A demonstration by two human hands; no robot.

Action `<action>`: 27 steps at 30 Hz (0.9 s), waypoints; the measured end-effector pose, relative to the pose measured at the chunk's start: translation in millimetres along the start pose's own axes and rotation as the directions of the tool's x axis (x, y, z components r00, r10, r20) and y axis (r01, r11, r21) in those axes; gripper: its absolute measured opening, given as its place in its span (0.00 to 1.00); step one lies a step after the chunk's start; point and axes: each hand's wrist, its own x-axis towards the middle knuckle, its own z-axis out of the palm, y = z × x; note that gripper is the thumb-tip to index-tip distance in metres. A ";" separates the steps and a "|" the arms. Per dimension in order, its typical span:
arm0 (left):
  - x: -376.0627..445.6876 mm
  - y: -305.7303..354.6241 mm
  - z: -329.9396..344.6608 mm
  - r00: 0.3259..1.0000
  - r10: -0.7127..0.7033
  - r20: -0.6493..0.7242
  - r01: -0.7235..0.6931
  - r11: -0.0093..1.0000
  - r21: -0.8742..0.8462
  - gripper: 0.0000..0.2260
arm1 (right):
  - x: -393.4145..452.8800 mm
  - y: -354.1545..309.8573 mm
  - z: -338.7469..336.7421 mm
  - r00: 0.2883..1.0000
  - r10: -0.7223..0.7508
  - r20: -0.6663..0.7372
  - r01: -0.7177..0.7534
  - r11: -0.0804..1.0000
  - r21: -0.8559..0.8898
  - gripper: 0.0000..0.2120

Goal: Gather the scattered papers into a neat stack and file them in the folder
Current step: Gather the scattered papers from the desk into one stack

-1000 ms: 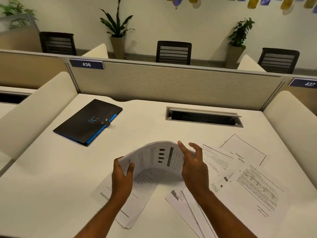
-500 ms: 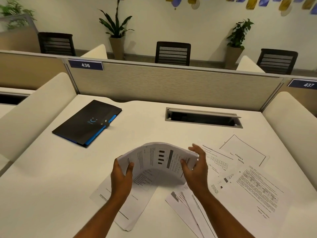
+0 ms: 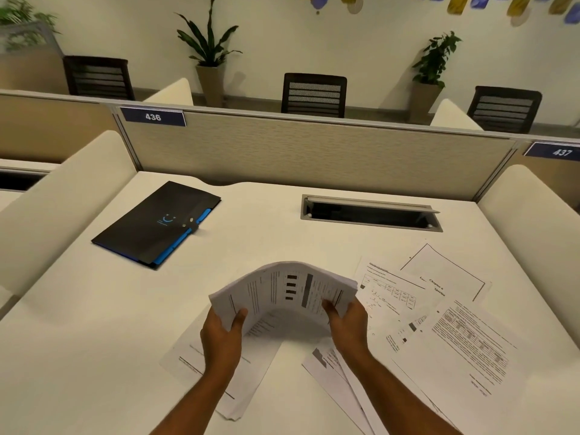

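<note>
White desk bears black folder and scattered papers.

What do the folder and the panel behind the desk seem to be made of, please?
The folder looks like thin matte black plastic, judging by its smooth flat cover and blue edge tabs, though coated card is possible. The panel appears covered in beige woven fabric, given its fine ribbed texture, with a pale metal-looking rail along the top.

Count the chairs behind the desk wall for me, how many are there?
3. One chair at the far left, one chair in the middle, and one chair at the far right. The wall hides their lower parts, so more could be hidden.
</note>
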 end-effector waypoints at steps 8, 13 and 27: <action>16.9 26.7 13.7 0.996 -0.084 0.000 0.084 0.995 -0.048 0.18 | 18.5 -24.4 -1.7 0.933 0.154 -0.324 -0.191 0.978 -0.084 0.42; 11.9 32.4 29.2 0.976 -0.215 0.027 0.215 0.944 -0.249 0.17 | 3.2 -26.9 6.9 0.775 0.617 0.137 -0.564 0.577 0.590 0.33; 14.5 50.3 9.0 0.988 -0.062 0.142 0.067 0.997 -0.027 0.39 | 9.3 -62.1 -16.9 0.996 0.083 0.038 -0.091 0.926 0.367 0.14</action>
